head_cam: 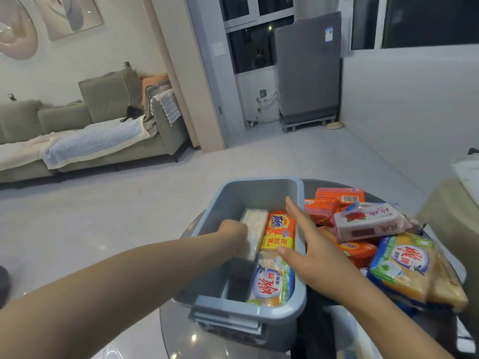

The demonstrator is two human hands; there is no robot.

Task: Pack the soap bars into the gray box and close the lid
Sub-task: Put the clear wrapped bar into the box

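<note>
- Head view showed the gray box (pixel 259 193), a smooth plastic bin with rounded corners and a latch on its near wall, sitting on a glossy round table (pixel 178 330).
- Inside the box lay a white soap bar (pixel 255 224) in clear wrap, an orange Tide bar (pixel 280 230) beside it, and a yellow bar in a crinkly printed wrapper (pixel 272 281) at 6 o'clock of those two.
- A heap of wrapped soap bars (pixel 370 224), orange, pink-white and yellow-green, lay at 3 o'clock of the box; its far right was cut off.
- The left hand (pixel 234 233) curled its fingers round the white bar's near end, fingertips hidden.
- The right hand (pixel 308 244) was flat with fingers straight, resting on the box's right rim, holding nothing.
</note>
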